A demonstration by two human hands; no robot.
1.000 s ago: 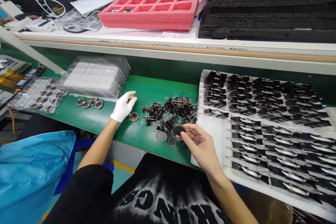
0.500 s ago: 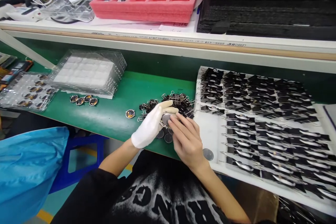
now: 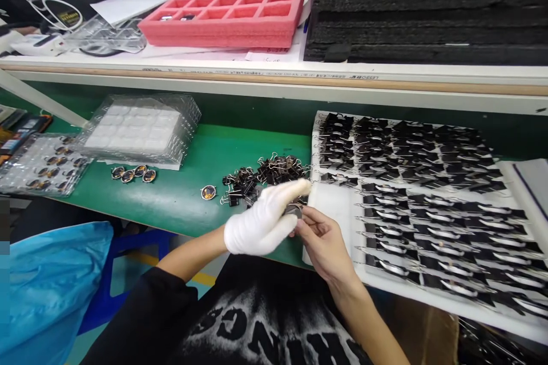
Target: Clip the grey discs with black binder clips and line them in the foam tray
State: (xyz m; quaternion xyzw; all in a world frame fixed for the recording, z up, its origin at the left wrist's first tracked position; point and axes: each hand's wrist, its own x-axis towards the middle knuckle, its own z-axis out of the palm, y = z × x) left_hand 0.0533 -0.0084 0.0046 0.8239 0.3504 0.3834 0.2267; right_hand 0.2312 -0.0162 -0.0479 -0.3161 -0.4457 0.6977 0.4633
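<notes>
My left hand (image 3: 268, 219), in a white glove, holds a round metallic disc-like piece (image 3: 293, 210) between its thumb and fingers. My bare right hand (image 3: 322, 236) pinches the right edge of the same piece. Behind my hands lies a pile of black binder clips (image 3: 278, 170) on the green table (image 3: 229, 140). One round piece with an amber and black face (image 3: 208, 192) sits alone to the left of the pile. On the right, a white board (image 3: 334, 205) carries rows of clips clamped on objects (image 3: 394, 217).
A row of several round amber pieces (image 3: 133, 174) lies left, before stacked clear trays (image 3: 137, 125). A filled clear tray (image 3: 47, 165) is farther left. Above runs a shelf edge (image 3: 257, 82) with a pink foam tray (image 3: 218, 28) and black foam sheets (image 3: 428, 11).
Both hands have moved slightly right and toward me with the round piece, which is now tilted more edge-on. The view has shifted a little.
</notes>
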